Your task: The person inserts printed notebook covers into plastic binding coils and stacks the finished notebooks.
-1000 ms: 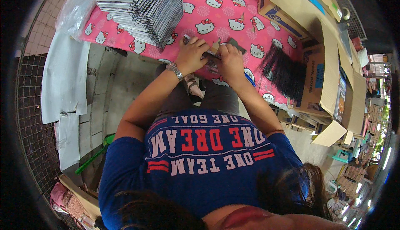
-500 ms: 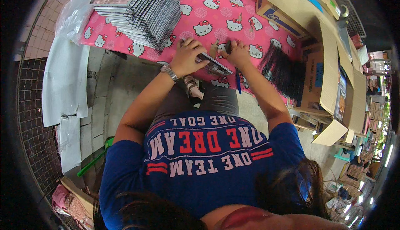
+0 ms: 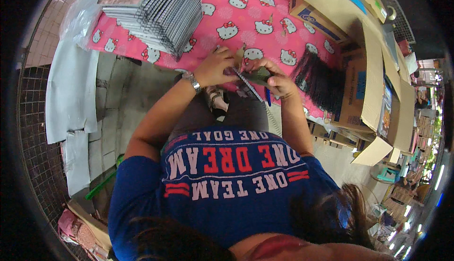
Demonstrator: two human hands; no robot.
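- Hands: left hand (image 3: 215, 67) is curling over the far-left end of a small notebook (image 3: 245, 88), thumb and fingers appearing to grasp it; right hand (image 3: 283, 85) is pinching a dark greenish piece (image 3: 259, 76) between thumb and fingers, just right of the notebook's spine.
- Landmark: the notebook is lying slantwise at the near edge of the pink tablecloth (image 3: 215, 36), its pale-toothed spine facing right.
- Change: compared with a moment ago, the right hand is now sitting closer to the spine, and a thin wire coil (image 3: 271, 118) is newly showing, apparently trailing from the notebook's near end. Both hands are thus likely working at the binding; whether the coil is going in or coming out, one cannot tell.
- Just right of the notebook, below the right hand, a slim blue object (image 3: 268, 97) is showing; its kind is remaining unclear.
- Farther right of the notebook, loose black coils (image 3: 324, 84) are lying in a heap.
- Left of and beyond the notebook, a tall stack of spiral-bound notebooks (image 3: 172, 17) is standing.
- Farthest right of the notebook, past the heap, an open carton (image 3: 347, 95) is resting.
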